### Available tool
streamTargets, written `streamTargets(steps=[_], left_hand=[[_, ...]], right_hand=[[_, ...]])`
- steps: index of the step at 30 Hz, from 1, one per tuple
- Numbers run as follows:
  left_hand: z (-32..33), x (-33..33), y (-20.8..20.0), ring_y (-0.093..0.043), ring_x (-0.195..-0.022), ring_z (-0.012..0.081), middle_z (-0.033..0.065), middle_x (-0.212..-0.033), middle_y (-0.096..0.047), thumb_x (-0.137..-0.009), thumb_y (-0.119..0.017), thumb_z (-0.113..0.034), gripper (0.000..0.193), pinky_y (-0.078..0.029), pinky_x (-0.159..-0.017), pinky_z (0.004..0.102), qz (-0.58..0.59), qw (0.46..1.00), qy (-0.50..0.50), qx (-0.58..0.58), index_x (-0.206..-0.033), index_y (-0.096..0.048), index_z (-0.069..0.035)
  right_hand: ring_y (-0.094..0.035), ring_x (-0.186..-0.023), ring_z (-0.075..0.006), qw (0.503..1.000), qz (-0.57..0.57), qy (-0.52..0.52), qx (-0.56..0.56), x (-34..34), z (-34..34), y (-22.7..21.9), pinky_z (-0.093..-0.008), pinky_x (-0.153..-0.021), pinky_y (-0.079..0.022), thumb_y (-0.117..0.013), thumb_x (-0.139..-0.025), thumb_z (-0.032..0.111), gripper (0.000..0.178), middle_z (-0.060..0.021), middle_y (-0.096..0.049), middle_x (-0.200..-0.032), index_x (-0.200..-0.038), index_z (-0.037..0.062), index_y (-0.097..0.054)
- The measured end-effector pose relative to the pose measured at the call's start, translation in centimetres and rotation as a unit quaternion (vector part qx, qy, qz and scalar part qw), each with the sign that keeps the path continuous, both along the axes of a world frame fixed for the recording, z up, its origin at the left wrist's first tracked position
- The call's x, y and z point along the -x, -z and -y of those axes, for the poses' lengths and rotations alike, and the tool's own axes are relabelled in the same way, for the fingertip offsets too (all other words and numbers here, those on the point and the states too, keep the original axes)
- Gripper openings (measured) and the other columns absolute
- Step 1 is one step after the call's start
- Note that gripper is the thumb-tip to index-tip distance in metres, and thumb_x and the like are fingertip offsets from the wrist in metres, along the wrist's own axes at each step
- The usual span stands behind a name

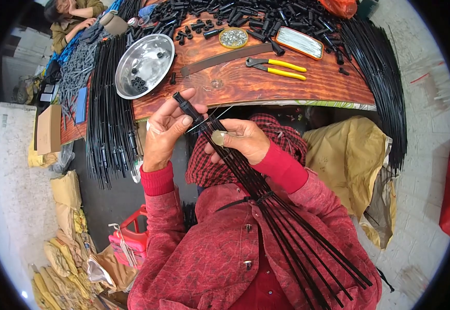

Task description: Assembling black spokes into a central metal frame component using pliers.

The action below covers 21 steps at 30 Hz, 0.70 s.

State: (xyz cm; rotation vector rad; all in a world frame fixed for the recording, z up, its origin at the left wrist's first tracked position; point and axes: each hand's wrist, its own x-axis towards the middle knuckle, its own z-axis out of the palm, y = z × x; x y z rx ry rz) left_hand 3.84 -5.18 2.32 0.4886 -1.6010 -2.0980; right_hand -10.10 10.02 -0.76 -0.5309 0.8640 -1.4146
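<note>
In front of my chest lies a bundle of thin black rods (253, 183), resembling umbrella ribs, slanting down to the lower right. A black tie (264, 197) binds it partway along. My left hand (165, 129) pinches the black plastic tube-like fitting (184, 105) at the bundle's upper end between thumb and fingers. Closed round the rods just below is my right hand (243, 140), with a pale round pad (218, 137) at its thumb. A thin silvery wire (226, 112) crosses the rods between both hands; whether fingers hold it is hidden.
On the wooden table (209, 90) are a metal bowl (145, 66) with small black parts, yellow-handled cutters (276, 68), a round dish (233, 37), a wire-filled tray (300, 43) and many black fittings (266, 15). Rod bundles (109, 103) hang off both sides. Another person (70, 20) sits far left.
</note>
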Motion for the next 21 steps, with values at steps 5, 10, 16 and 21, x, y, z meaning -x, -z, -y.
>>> streamTargets(steps=[5,10,16,21], left_hand=[[0.4,0.1,-0.1,-0.064,-0.098,0.0204,0.0149,-0.108,-0.066,-0.087,-0.066,-0.011,0.055,-0.048,-0.092,0.0333,0.019,0.999,0.021,0.022,-0.136,-0.044,0.003],[0.2,0.1,0.4,-0.064,-0.098,0.0206,0.0155,-0.107,-0.066,-0.087,-0.066,-0.011,0.055,-0.048,-0.093,0.0332,0.008,1.0,0.017,0.001,-0.136,-0.044,0.004],[0.0,0.3,0.9,-0.064,-0.099,0.0217,0.0166,-0.107,-0.067,-0.086,-0.068,-0.01,0.055,-0.048,-0.093,0.0337,0.021,1.0,0.011,0.009,-0.134,-0.046,0.004],[0.1,0.0,0.7,-0.065,-0.101,0.0233,0.0174,-0.108,-0.067,-0.085,-0.069,-0.011,0.055,-0.049,-0.093,0.035,0.008,1.0,0.006,-0.025,-0.133,-0.047,0.005]], right_hand=[[-0.068,-0.074,-0.0189,1.0,0.002,-0.003,-0.001,0.0,0.1,0.1,-0.0283,-0.069,-0.055,-0.062,-0.093,0.024,0.033,-0.0127,-0.069,-0.091,-0.112,-0.0016,-0.06],[-0.068,-0.074,-0.0192,1.0,0.0,-0.007,0.002,0.2,-0.1,0.3,-0.0287,-0.069,-0.055,-0.062,-0.093,0.025,0.033,-0.0132,-0.069,-0.091,-0.113,-0.0018,-0.06],[-0.068,-0.074,-0.0196,1.0,0.016,0.002,-0.001,0.3,-0.1,0.5,-0.0291,-0.069,-0.055,-0.062,-0.093,0.024,0.035,-0.0142,-0.069,-0.092,-0.115,-0.0023,-0.059],[-0.068,-0.074,-0.02,1.0,-0.004,-0.002,0.011,0.3,-0.1,-0.1,-0.0291,-0.069,-0.055,-0.062,-0.093,0.025,0.036,-0.0143,-0.069,-0.091,-0.115,-0.0027,-0.059]])
